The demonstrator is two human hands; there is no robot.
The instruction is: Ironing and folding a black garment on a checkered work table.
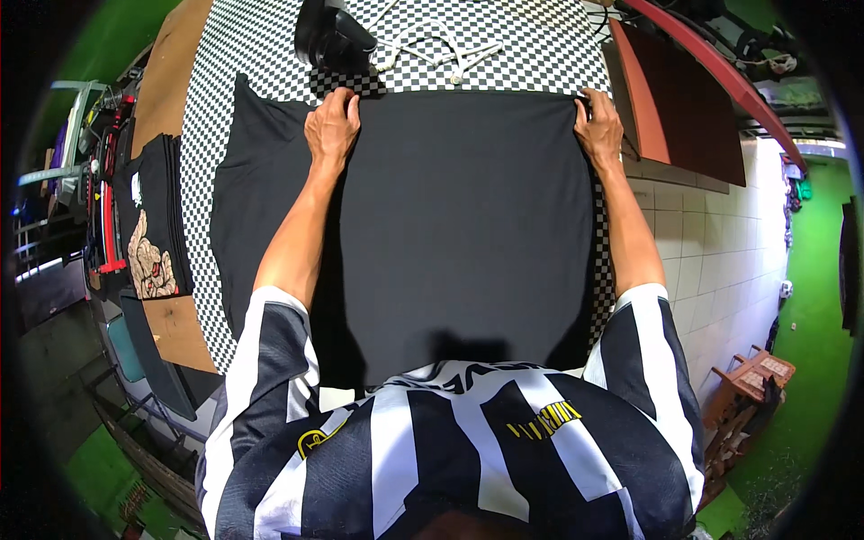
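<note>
A plain black T-shirt (459, 216) lies spread flat over a black-and-white checked cloth (243, 45). My left hand (333, 126) pinches its far edge, left of the middle. At the far right corner, my right hand (599, 126) grips the same edge between thumb and fingers. Past my left forearm the fabric runs on to the left, slightly wrinkled, and ends in a pointed corner. My striped top covers the near edge of the T-shirt.
Beyond the far edge stand a black object (333, 40) and a tangled white cord (441, 54). Folded black shirts (157, 216), one with a printed figure, are stacked at the left. A brown wooden panel (675, 99) stands at the right, and a small wooden stool (751, 382) lower right.
</note>
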